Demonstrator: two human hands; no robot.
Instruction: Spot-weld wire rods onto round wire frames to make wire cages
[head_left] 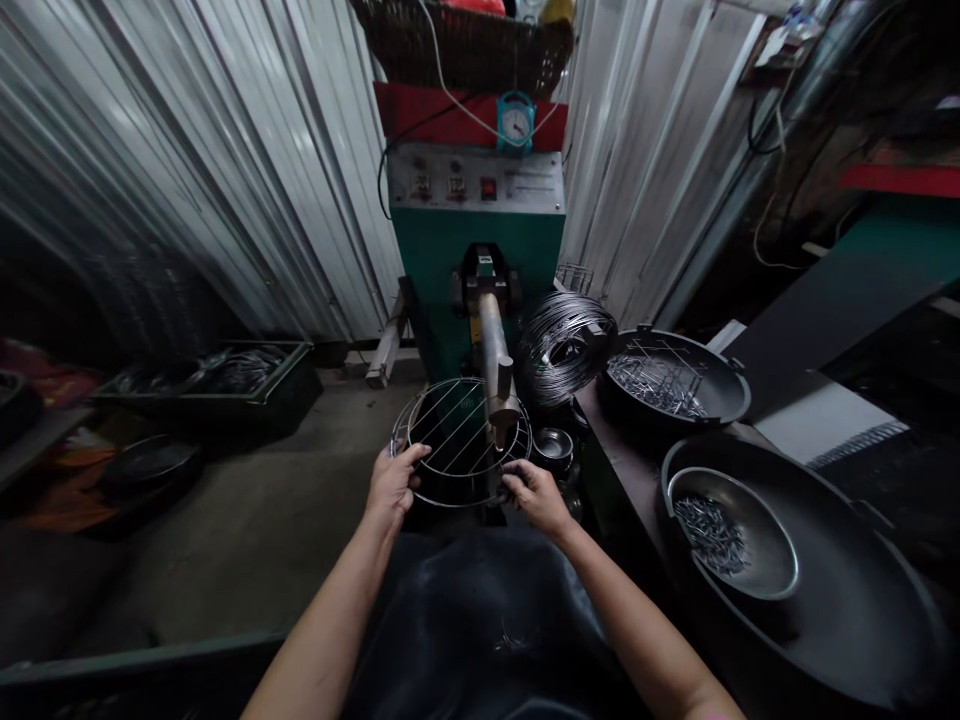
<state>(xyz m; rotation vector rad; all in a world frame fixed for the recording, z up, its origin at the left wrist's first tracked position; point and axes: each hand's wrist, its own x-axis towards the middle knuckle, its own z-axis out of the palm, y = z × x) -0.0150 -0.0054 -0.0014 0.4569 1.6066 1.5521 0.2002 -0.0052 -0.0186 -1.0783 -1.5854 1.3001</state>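
Observation:
A round wire rack [459,428] with parallel bars and ringed edges is in front of me, around the lower end of a metal machine arm [495,350]. My left hand [394,485] grips its near left edge, thumb on top of the rim. On the near right side, my right hand [534,492] is closed in a pinch at the rim, just below the arm's tip. Whether a small piece is also between those fingertips I cannot make out. The arm juts from a green machine [480,235] with a red switch on its panel.
Right of the arm stands a coil of wire [568,345]. On the right-hand bench, a dark pan [675,380] holds wire pieces, and a metal bowl [765,530] of short metal pieces sits in a large pan [847,590]. A green bin [289,380] is at left.

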